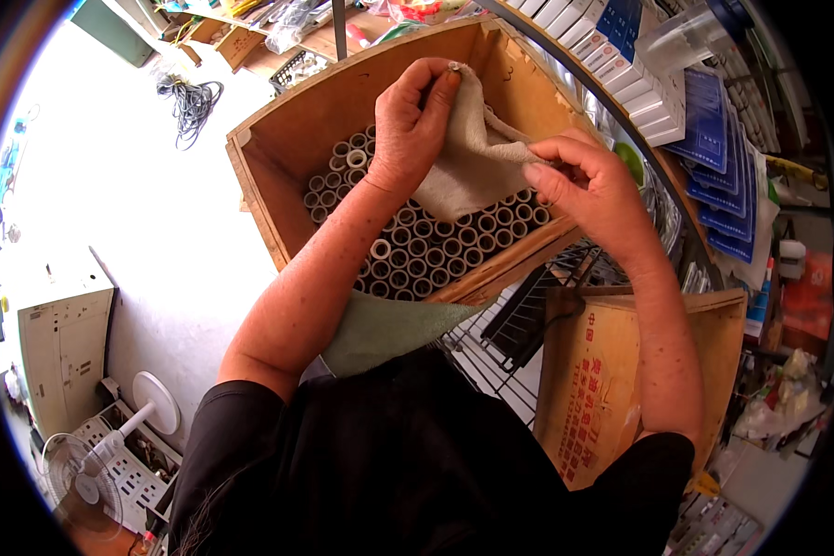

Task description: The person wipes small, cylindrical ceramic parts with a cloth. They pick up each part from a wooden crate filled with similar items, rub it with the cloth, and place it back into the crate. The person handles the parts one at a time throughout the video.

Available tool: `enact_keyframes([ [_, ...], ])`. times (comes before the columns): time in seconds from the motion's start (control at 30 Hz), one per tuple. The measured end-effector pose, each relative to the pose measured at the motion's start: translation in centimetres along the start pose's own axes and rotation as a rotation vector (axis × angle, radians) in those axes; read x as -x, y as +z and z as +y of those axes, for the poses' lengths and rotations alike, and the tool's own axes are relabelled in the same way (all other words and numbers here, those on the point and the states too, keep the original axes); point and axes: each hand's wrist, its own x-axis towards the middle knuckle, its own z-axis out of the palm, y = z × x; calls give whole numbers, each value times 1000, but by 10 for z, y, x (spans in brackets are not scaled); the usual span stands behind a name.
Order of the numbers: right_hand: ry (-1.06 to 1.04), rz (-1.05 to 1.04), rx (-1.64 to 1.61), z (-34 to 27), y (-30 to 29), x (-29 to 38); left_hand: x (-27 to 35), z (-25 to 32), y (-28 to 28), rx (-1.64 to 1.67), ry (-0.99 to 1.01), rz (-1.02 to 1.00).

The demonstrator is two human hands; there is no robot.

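Observation:
A beige cloth [467, 170] hangs between my two hands above an open wooden box [306, 104]. My left hand [417, 115] pinches its upper corner between thumb and fingers. Lower and to the right, my right hand [584, 181] grips the cloth's edge. Many short, pale, ring-ended tubes [417, 248] stand upright, packed side by side in the box; the cloth and my left forearm hide some of them. A greenish cloth [396, 330] lies at the near side of the box, close to my body.
Below the box are a black wire rack [507, 382] and a wooden crate [584, 389] with red writing. Packed white boxes [618, 62] and blue packages [719, 187] line a curved shelf at right. At left are a cable coil [189, 104], a metal cabinet [66, 347] and a fan [87, 479].

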Motion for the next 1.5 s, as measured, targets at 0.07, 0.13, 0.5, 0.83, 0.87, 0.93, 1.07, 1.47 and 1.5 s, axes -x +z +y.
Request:
enact_keyframes([
  [0.07,42,-7,-94,-3,-2,-1,0,-1,-1,-8,6,10],
  [0.13,58,0,-111,-6,-2,-2,-1,-2,-1,-13,-7,19],
  [0.5,-152,-80,217,-2,-2,0,-5,0,-7,64,-82,31],
  [0.83,-338,-134,182,-9,7,4,-5,2,-7,141,-186,-40],
  [0.87,-355,-128,195,-9,7,4,-5,2,-8,148,-192,-42],
  [0.93,-362,-99,247,-9,5,3,-6,2,-8,186,-225,-45],
  [1.07,-380,-6,350,-7,1,2,-7,9,-12,299,-318,-29],
  [1.47,-299,214,581,3,-9,-1,-13,6,-20,635,-430,-72],
  [1.5,-247,193,570,2,-9,0,-12,6,-22,625,-447,-109],
])
